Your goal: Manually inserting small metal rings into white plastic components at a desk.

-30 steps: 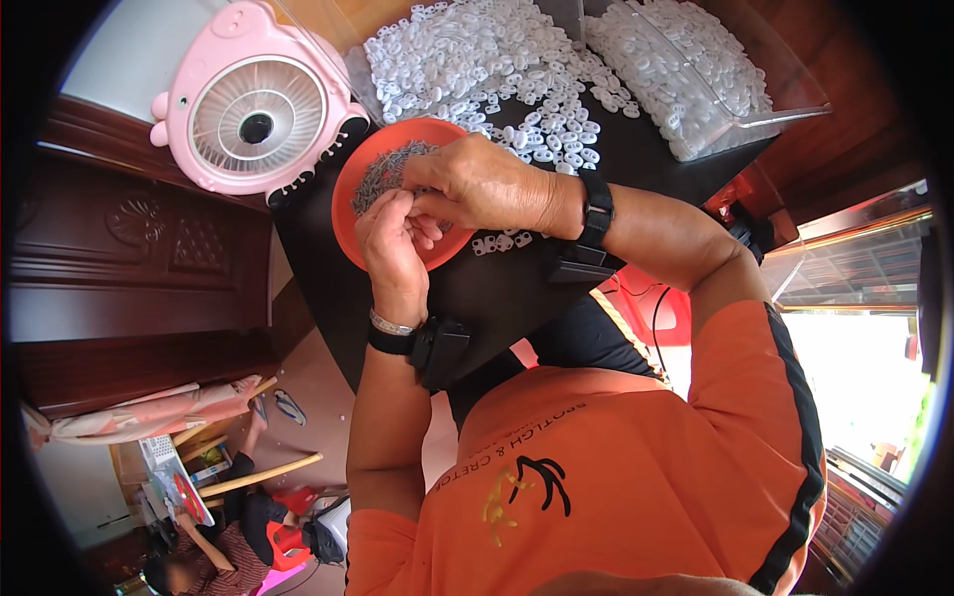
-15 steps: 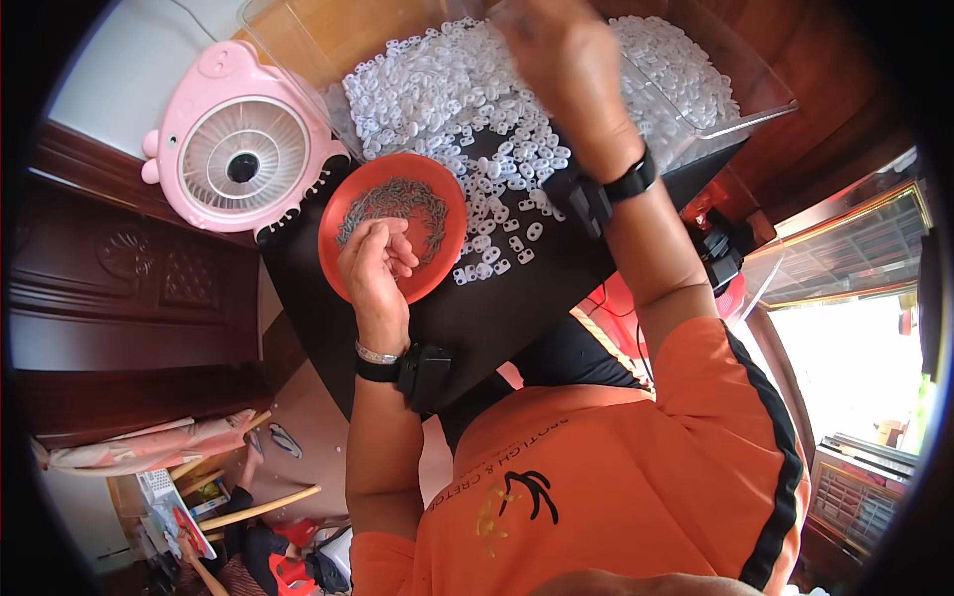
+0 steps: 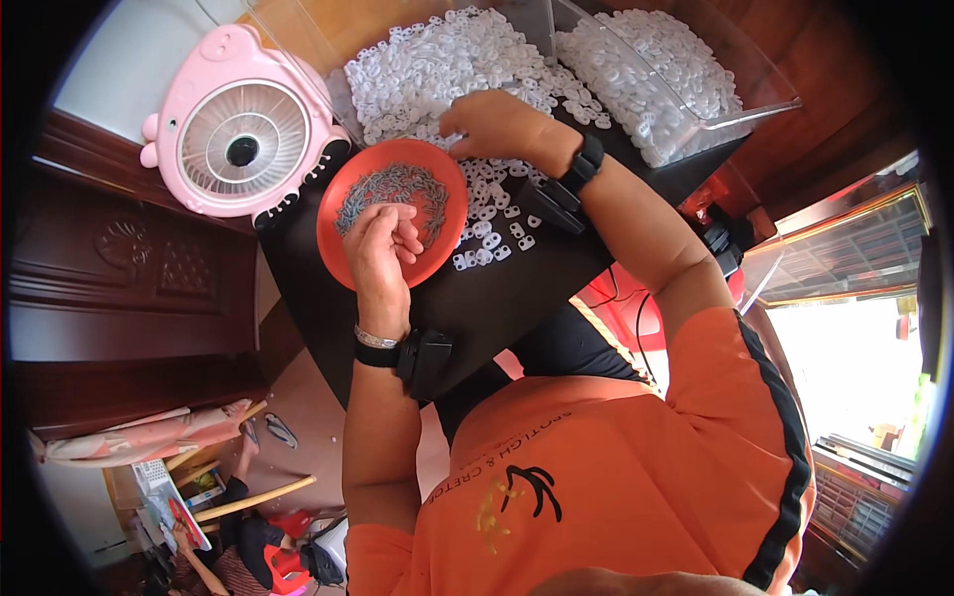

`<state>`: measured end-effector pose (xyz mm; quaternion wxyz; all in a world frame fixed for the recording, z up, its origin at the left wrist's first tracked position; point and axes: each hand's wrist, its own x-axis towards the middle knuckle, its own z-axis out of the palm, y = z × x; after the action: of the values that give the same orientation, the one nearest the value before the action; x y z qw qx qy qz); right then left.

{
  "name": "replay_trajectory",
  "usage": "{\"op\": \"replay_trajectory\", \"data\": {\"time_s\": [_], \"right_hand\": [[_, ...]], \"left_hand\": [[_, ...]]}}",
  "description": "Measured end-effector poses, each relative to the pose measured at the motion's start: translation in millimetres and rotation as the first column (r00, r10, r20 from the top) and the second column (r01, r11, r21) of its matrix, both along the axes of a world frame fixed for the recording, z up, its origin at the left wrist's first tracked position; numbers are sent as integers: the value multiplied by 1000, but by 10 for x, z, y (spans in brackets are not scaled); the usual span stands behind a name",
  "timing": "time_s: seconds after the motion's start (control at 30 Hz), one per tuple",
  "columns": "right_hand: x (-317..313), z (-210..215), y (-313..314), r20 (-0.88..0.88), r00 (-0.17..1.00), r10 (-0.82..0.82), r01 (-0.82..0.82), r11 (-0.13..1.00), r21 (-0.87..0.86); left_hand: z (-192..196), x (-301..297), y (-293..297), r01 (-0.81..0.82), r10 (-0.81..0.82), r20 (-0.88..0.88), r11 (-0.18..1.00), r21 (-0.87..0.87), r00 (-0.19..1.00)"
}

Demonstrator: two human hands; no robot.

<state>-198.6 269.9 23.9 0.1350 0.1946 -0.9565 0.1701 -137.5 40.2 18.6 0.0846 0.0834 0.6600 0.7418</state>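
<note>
You're seemingly picking: left hand (image 3: 380,248) half-curled over the orange-red bowl (image 3: 332,204) of grey screws (image 3: 399,181), right hand (image 3: 500,125), fingers bent, above white pieces (image 3: 427,70); whether either grips anything, I can't tell. Small parts call for a fine pinch.

From my end, the bowl (image 3: 333,223) comes through bright orange-red, and the slim little bits (image 3: 402,186) in it are dull grey. The small two-holed pieces (image 3: 427,70) are plain white, popping hard against the black tabletop (image 3: 507,298). I'm seeing a baby-pink fan (image 3: 288,99) with a whitish grille and black hub. The shirt (image 3: 616,447) is orange, with a black side stripe and a black-and-gold print. Black wrist straps (image 3: 586,164), silvery bracelet (image 3: 376,340). Left side, I get a dark reddish-brown cabinet (image 3: 129,318) with carved patterning.
</note>
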Motion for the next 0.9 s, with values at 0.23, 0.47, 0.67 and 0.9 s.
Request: {"op": "replay_trajectory", "data": {"time_s": [0.23,0.47,0.67,0.9], "right_hand": [[-42,-73,43,35,987,-154,146,976,160],[1,28,373,84,982,-171,175,984,-42],[4,17,399,35,970,-242,240,969,56],[22,21,347,54,969,-242,230,959,164]], "left_hand": [[-5,-8,-14,13,-13,0,1000,-8,1000],[-23,-17,-15,15,-15,17,1000,-17,1000],[-5,-1,-3,26,-25,11,999,-22,1000],[15,7,4,21,-21,17,1000,-3,1000]]}}
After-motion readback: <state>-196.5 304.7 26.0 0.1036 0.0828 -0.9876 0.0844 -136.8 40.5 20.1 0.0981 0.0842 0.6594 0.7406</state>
